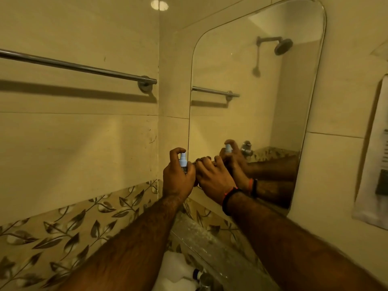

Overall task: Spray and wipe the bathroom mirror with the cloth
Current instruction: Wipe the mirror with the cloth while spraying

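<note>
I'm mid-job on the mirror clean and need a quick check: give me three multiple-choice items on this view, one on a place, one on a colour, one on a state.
1. Where is the spray bottle?
A. In the left hand, by the mirror's lower left corner
B. Hanging on the towel bar
C. Lying in the sink

2. What colour is the bottle's spray top?
A. Red
B. Light blue
C. Black

3. How is the right hand?
A. Flat and open against the wall tiles
B. Hanging at the person's side
C. Fingers curled, held at the lower edge of the mirror

Answers:
1. A, the left hand's grip is around the bottle, a finger arched over its top.
2. B, the nozzle looks pale blue.
3. C, its knuckles bend beside the left hand at the glass; whether it holds a cloth cannot be seen.
</note>
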Demonstrator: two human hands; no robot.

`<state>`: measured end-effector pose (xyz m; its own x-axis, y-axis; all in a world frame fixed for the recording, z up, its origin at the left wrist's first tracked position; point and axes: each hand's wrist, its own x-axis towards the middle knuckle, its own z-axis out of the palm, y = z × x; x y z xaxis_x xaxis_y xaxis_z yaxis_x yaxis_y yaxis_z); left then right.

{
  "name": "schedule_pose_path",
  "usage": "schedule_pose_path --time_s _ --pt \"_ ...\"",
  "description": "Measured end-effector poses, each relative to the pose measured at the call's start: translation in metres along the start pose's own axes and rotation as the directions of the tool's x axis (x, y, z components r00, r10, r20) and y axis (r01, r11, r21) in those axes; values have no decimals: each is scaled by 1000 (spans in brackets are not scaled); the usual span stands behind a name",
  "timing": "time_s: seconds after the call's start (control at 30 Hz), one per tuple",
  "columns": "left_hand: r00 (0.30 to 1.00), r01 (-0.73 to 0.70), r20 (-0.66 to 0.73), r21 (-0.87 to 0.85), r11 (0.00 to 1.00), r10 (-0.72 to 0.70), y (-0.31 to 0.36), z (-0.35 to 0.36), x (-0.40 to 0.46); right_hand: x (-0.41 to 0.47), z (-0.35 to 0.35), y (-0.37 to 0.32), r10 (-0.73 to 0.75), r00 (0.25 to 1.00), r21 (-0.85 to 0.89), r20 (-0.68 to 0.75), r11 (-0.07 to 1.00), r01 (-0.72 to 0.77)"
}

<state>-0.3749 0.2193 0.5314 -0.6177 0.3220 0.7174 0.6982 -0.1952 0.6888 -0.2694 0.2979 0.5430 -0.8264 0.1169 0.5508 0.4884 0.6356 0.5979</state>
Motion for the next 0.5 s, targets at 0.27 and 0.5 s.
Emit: schedule_pose_path --time_s 0.27,0.5 --pt "1000 -23 14 4 1000 23 6 -1 -11 -50 21 -21 -99 989 -14 114 995 102" --pt "999 -29 18 -21 999 29 15 3 -14 -63 16 -9 -137 990 -95 12 986 138"
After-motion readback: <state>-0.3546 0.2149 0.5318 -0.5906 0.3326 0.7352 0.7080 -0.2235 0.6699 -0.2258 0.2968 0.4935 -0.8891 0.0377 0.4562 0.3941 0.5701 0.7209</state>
